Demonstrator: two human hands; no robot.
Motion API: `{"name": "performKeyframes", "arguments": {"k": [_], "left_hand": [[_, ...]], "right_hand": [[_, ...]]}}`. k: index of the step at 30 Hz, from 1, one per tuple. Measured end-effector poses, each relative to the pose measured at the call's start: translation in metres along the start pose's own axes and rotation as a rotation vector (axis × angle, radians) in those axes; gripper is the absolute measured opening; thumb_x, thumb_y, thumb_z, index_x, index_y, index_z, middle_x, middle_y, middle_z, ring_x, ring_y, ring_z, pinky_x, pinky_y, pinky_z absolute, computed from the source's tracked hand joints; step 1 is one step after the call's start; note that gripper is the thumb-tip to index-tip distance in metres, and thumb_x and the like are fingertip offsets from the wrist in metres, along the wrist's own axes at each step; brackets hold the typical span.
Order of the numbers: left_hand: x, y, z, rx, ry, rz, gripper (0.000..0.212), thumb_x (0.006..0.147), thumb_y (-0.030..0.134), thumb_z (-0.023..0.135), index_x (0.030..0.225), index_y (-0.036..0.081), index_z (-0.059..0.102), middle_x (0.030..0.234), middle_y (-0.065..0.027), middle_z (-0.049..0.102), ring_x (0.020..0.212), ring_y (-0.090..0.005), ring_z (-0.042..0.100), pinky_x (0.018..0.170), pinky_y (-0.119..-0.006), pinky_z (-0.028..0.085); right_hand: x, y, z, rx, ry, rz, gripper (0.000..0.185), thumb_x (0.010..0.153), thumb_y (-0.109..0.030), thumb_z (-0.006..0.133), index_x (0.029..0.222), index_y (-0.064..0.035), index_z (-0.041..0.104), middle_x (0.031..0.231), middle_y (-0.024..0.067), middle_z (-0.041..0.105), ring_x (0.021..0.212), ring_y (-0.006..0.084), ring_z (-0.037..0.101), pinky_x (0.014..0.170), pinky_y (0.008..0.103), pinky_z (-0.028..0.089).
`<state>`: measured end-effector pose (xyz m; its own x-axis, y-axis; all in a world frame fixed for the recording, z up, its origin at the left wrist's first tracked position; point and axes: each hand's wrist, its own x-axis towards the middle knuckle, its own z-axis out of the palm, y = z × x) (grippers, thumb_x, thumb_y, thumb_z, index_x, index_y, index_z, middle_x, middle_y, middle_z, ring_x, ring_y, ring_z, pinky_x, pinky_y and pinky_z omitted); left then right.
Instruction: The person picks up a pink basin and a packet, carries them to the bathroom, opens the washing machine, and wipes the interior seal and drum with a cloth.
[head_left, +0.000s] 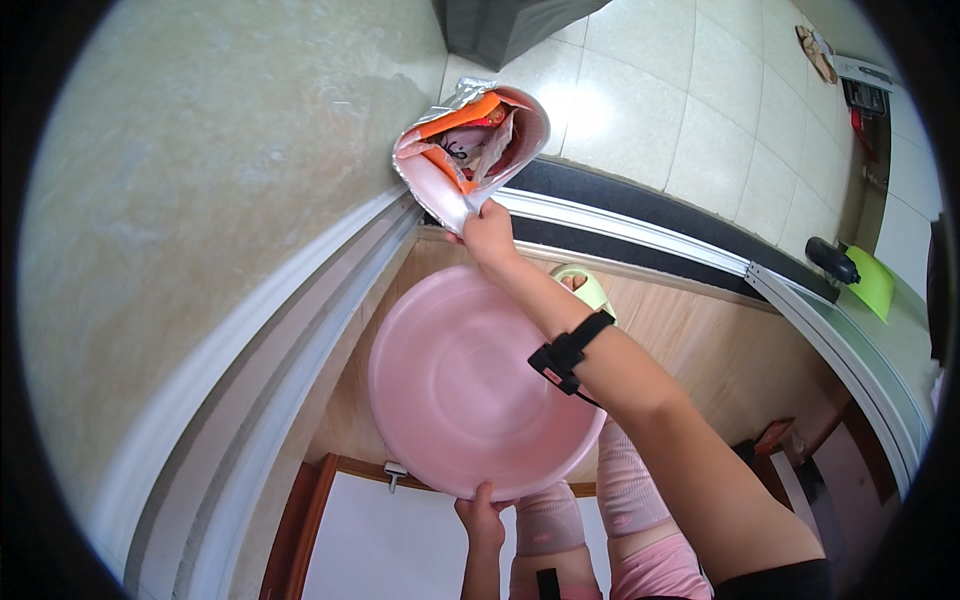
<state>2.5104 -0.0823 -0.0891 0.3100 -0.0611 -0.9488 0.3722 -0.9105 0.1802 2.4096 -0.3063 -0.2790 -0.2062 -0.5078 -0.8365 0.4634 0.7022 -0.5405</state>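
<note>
Gripped at its near rim by my left hand (481, 519), a large pink plastic basin (480, 390) tilts in front of my legs; nothing is visible inside it. My right hand (489, 229), on the stretched-out arm with a black strap, pinches the edge of an open foil-lined bag (427, 191) beyond the basin's far rim. Inside the bag show orange packaging (469, 114), clear plastic and a red packet. Whether the bag rests on anything is hidden from view.
A sliding-door track (630, 225) crosses the threshold. A pale wall (225, 150) rises at the left, with a dark grey object (487, 34) beyond. My foot wears a green slipper (589, 289). A green dustpan (874, 285) and sandals (816, 54) lie at the right.
</note>
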Motion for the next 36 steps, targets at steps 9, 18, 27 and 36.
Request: {"name": "performKeyframes", "arguments": {"k": [9,18,27,36], "left_hand": [[-0.005,-0.006,-0.001,-0.026,0.020,0.015,0.027,0.069,0.009,0.043,0.092,-0.004,0.041,0.085,-0.0117,0.049,0.068,-0.0211,0.053,0.049,-0.032,0.049],[-0.009,-0.008,0.002,-0.075,0.017,0.011,0.028,0.068,0.009,0.044,0.093,-0.004,0.041,0.085,-0.0117,0.048,0.067,-0.0207,0.053,0.046,-0.031,0.049],[-0.013,0.000,0.013,-0.068,0.041,0.002,0.030,0.067,0.007,0.045,0.093,-0.006,0.040,0.087,-0.0123,0.047,0.067,-0.0208,0.052,0.044,-0.029,0.048],[-0.023,0.007,0.024,-0.028,-0.022,0.067,0.028,0.067,0.004,0.044,0.092,-0.009,0.039,0.085,-0.0139,0.048,0.065,-0.0218,0.053,0.045,-0.029,0.049]], "right_hand": [[0.015,0.001,0.002,-0.512,0.099,-0.393,0.011,0.062,0.006,0.040,0.071,0.0099,0.046,0.059,0.0155,0.052,0.047,0.0220,0.054,0.041,0.0284,0.046],[0.018,-0.023,0.001,-0.376,0.054,-0.207,0.027,0.063,-0.005,0.040,0.084,0.0104,0.045,0.058,0.0230,0.052,0.042,0.0258,0.053,0.042,0.0328,0.044],[0.000,-0.041,-0.015,-0.408,-0.017,0.100,0.071,0.063,-0.030,0.051,0.115,0.0046,0.019,0.074,0.0175,0.051,0.053,0.0207,0.053,0.044,0.0287,0.044],[-0.014,-0.064,-0.046,-0.426,-0.073,0.024,0.073,0.063,-0.035,0.052,0.113,0.0079,0.021,0.068,0.0149,0.050,0.049,0.0192,0.052,0.040,0.0259,0.042]]}}
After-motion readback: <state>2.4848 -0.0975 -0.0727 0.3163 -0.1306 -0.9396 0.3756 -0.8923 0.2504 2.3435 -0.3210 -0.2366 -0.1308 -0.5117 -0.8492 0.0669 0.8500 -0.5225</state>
